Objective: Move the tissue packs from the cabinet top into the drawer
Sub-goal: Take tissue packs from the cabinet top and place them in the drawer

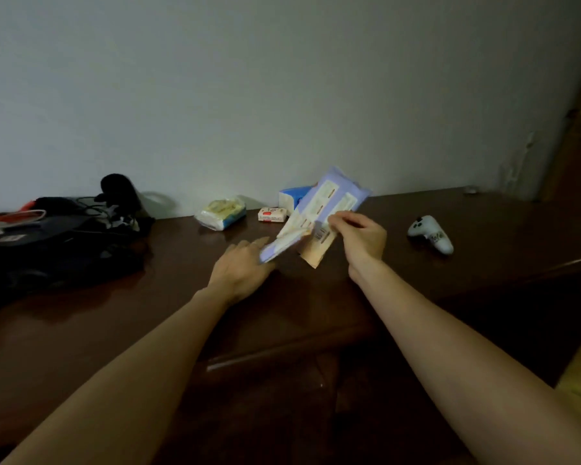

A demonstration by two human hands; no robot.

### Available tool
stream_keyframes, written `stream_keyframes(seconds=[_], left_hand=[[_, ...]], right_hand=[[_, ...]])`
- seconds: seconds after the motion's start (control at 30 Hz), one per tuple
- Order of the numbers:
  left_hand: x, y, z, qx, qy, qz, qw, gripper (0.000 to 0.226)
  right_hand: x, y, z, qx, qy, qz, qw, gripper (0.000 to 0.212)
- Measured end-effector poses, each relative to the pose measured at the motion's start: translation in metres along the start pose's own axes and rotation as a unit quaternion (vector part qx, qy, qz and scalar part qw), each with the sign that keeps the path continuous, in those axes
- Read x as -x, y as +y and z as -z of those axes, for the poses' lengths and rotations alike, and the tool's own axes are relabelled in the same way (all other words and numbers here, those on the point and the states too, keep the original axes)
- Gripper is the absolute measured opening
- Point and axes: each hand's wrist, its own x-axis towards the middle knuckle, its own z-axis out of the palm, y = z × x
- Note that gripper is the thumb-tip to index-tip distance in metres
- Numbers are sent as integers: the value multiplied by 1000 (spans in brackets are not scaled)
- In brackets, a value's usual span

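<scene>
A large purple tissue pack (329,203) is tilted up off the dark wooden cabinet top (168,260). My right hand (359,236) grips its lower right edge together with a smaller orange pack (317,251). My left hand (240,268) touches the purple pack's lower left corner, fingers spread under it. Against the wall lie a yellow-and-blue tissue pack (220,213), a small red-and-white pack (272,215) and a blue-and-white pack (291,198), partly hidden behind the purple one. The drawer front (282,350) shows below the cabinet edge; I cannot tell whether it is pulled out.
A dark bag (54,239) with cables and a black fuzzy microphone (119,189) fills the left of the cabinet top. A white game controller (431,234) lies at the right. A small object (471,189) sits at the far right by the wall.
</scene>
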Motion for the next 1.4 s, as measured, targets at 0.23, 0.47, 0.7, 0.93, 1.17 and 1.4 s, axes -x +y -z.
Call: stream_keyframes(seconds=[0.23,0.47,0.7,0.93,1.17,1.4], left_hand=[[155,16,49,526,202,202,801,36],[327,-1,51,770,87,161,612,70],[448,-60,-24,680,126,384,612,38],[504,-116,-109,601,17,534,594,37],[517,-144,-160,341,63,467,813,74],[518,-159,-171,285,62,470,833,69]], right_hand=[[143,-19,8,1,-157,140,978,36],[293,48,33,223,-283,533,765,31],[384,151,69,251,-473,513,671,47],[410,265,105,218,-403,-397,795,81],[397,331,104,132,-282,-485,817,29],[375,366,78,114,-219,-535,808,13]])
